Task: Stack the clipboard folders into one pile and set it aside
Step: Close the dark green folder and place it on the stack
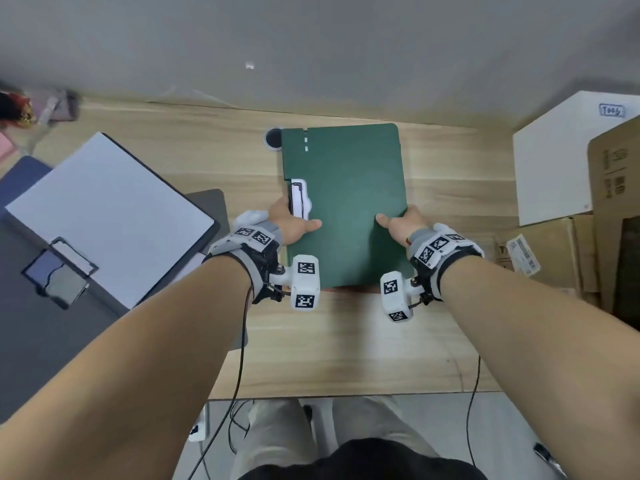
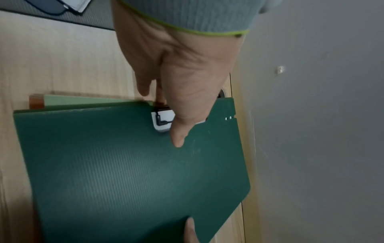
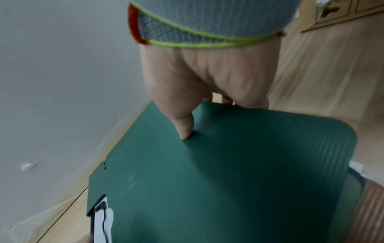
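A dark green clipboard folder [image 1: 346, 202] tops a pile in the middle of the wooden desk [image 1: 346, 341]; a light green folder [image 2: 83, 100] and an orange-brown one [image 2: 37, 100] peek out beneath it. My left hand [image 1: 294, 223] grips the pile's left edge by the white clip [image 1: 298, 199], thumb on the cover. My right hand [image 1: 401, 223] grips the right edge, thumb on top, fingers hidden under it. In the wrist views the green folder [image 3: 228, 172] fills the frame below each thumb.
At the left an open dark clipboard [image 1: 104, 209] with white paper lies on a grey mat [image 1: 41, 327]. A white box [image 1: 561, 157] and cardboard boxes [image 1: 613, 220] stand at the right. A round cable hole [image 1: 273, 137] lies behind the pile, near the wall.
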Tool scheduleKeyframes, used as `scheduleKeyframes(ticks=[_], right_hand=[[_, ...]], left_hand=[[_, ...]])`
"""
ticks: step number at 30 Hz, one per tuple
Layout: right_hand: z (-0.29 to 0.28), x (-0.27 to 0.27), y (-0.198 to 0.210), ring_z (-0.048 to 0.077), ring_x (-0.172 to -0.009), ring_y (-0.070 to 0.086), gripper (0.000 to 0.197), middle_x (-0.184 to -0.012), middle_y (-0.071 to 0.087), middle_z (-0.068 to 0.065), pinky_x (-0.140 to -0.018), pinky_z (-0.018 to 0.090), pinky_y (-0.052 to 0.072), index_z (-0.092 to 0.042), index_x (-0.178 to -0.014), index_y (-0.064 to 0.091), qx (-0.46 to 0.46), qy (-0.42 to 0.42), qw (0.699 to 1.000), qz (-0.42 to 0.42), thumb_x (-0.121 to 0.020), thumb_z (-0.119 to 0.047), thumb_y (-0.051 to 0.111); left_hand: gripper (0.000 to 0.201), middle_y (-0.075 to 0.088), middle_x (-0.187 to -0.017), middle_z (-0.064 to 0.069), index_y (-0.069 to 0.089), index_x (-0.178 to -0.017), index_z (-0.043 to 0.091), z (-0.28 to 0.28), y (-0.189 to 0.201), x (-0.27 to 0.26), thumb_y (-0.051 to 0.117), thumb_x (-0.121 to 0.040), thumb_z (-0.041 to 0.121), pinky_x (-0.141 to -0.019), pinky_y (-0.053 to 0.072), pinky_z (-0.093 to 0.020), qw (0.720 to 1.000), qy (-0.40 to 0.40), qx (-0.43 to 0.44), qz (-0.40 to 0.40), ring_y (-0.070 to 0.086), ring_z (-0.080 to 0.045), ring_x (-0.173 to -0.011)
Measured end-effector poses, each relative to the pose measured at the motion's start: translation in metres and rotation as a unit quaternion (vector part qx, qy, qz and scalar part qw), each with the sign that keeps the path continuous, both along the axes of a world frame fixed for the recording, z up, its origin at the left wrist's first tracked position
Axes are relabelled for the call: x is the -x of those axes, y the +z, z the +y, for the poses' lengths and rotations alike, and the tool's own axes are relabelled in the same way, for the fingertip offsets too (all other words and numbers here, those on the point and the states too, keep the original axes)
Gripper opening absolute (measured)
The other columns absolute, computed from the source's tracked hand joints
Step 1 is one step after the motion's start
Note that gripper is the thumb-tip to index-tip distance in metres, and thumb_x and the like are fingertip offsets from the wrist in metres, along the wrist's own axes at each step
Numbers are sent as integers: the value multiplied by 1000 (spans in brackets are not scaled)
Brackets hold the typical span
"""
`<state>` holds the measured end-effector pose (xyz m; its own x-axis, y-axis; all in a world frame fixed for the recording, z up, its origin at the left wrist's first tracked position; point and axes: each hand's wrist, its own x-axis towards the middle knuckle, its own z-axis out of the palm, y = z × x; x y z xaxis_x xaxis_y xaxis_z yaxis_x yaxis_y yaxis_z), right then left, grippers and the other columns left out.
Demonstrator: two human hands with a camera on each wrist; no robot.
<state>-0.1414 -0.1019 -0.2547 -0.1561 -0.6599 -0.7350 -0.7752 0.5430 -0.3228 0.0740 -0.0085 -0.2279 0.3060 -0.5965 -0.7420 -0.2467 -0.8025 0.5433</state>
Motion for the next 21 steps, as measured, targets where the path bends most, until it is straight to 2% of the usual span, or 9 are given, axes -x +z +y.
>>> scheduleKeyframes(ticks=[2, 4, 8, 13, 14, 16, 18, 19, 21], right_hand=[[-5, 4, -21, 39, -123, 54, 101, -134, 57, 13, -107, 51, 43, -13, -132, 45, 3, -1, 1000, 14, -48, -65, 66], [0, -3, -7, 39, -121, 55, 92, -133, 56, 13, -104, 48, 46, -8, -133, 45, 9, -1, 1000, 21, -59, -57, 73], [-2, -2, 2, 36, -105, 65, 61, -119, 68, 14, -95, 40, 53, -4, -117, 63, 8, 8, 999, 36, -72, -43, 77], [-6, 2, 10, 37, -102, 64, 55, -106, 63, 13, -84, 37, 51, 1, -119, 58, -20, 34, 996, 78, -83, -37, 75], [-6, 1, 13, 37, -108, 62, 58, -107, 60, 12, -83, 37, 49, 2, -123, 54, -30, 32, 996, 83, -83, -34, 75], [-5, -4, 20, 38, -122, 55, 75, -128, 54, 15, -93, 40, 47, 3, -136, 41, -27, 30, 994, 103, -81, -33, 78], [0, -20, 34, 40, -130, 46, 89, -143, 39, 17, -104, 44, 42, -3, -142, 31, 8, 78, 986, 149, -76, -40, 77], [-1, -29, 38, 40, -130, 45, 89, -143, 36, 16, -105, 45, 42, -7, -141, 31, 31, 98, 983, 153, -72, -41, 76], [5, -64, 56, 37, -127, 47, 78, -141, 38, 14, -103, 44, 44, -13, -136, 38, 73, 118, 986, 90, -71, -37, 73]], left_hand=[[60, 64, -126, -5, 54, -131, 10, -4, -1, 6, 81, -81, 29, -98, 45, -34, 1000, -8, -6, -23, 60, -27, -118], [68, 60, -134, -7, 49, -137, 10, -7, -2, 9, 81, -80, 27, -105, 42, -36, 999, -24, -3, -34, 56, -29, -123], [75, 58, -133, -10, 44, -137, 7, -11, -3, 12, 84, -77, 28, -107, 43, -41, 998, -46, 4, -50, 55, -32, -123], [75, 57, -135, -6, 43, -139, 11, -6, -4, 12, 83, -78, 30, -108, 42, -39, 997, -73, -1, -31, 54, -28, -126], [72, 58, -132, -6, 45, -137, 11, -6, -2, 13, 82, -79, 31, -106, 42, -38, 996, -83, -6, -27, 55, -27, -124], [69, 58, -128, -6, 45, -137, 9, -3, 4, 8, 80, -82, 31, -98, 43, -33, 995, -94, -16, -31, 56, -26, -121], [84, 54, -138, -9, 34, -149, 9, 4, 15, -3, 78, -82, 35, -101, 43, -35, 996, -71, -21, -50, 54, -28, -124], [88, 53, -143, -11, 32, -152, 11, 7, 16, -11, 78, -81, 38, -103, 45, -38, 996, -55, -21, -66, 55, -29, -123], [83, 58, -138, -11, 38, -148, 15, 23, 28, -39, 76, -80, 41, -98, 51, -41, 994, -11, -9, -106, 61, -27, -108]])
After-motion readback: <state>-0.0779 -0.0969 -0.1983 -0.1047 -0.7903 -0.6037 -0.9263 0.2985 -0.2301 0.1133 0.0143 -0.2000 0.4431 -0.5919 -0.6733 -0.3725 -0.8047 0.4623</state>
